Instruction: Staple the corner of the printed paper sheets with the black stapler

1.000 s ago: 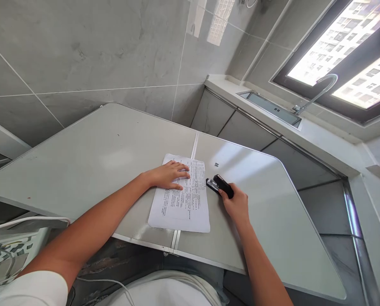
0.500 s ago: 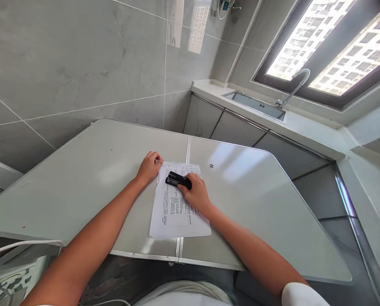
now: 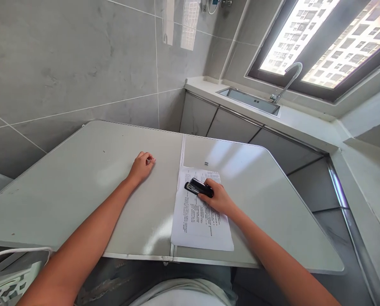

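Note:
A black stapler (image 3: 198,187) lies over the upper part of a printed sheet of paper (image 3: 202,233), and my right hand (image 3: 218,196) is closed around its right end. The paper rests across the table's seam, mostly on the right half, with its printed lines running sideways. My left hand (image 3: 142,165) rests on the table to the left of the paper, apart from it. Its fingers are curled in a loose fist, and nothing shows in them. A small strip of staples (image 3: 206,163) sits on the table just beyond the paper's top edge.
The pale folding table (image 3: 81,182) has a metal seam (image 3: 182,151) down its middle. Behind it, to the right, stand a counter with a sink (image 3: 249,102) and a faucet (image 3: 287,83) under a window. A tiled wall (image 3: 71,59) rises at the back left.
The paper has slid to the right together with the stapler and my right hand. My left hand has come away from the paper's left edge. The camera view has shifted slightly.

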Motion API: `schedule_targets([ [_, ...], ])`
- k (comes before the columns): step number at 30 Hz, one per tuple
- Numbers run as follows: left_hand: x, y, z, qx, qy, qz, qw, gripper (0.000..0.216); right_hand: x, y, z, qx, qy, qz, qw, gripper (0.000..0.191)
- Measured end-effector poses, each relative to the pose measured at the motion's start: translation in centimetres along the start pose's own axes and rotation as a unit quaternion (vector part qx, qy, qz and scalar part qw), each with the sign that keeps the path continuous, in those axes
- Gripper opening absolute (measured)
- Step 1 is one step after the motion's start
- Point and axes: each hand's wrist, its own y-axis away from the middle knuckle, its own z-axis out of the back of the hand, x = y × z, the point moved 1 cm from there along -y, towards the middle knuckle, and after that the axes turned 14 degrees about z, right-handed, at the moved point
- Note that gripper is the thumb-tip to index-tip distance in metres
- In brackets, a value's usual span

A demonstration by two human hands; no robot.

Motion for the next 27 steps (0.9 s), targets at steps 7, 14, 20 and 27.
schedule_targets([
  [7,0.4,-0.1,-0.3,0.007,-0.021,-0.009,1.0,0.022,-2.5,2.0,3.5,0.052,-0.036,0.003,0.998,0.028],
  [14,0.5,-0.2,-0.4,0.003,-0.023,-0.019,1.0,0.021,-6.7,-2.6,3.6,-0.043,0.117,0.056,0.991,0.042],
  [20,0.2,0.1,-0.4,0.016,-0.036,0.009,0.999,0.021,-7.5,-6.1,-1.5,0.088,0.227,0.074,0.967,0.069],
  [27,0.6,-0.1,-0.6,0.013,-0.036,-0.009,0.999,0.018,-5.0,-7.5,-3.5,0.089,0.188,0.163,0.964,0.069],
])
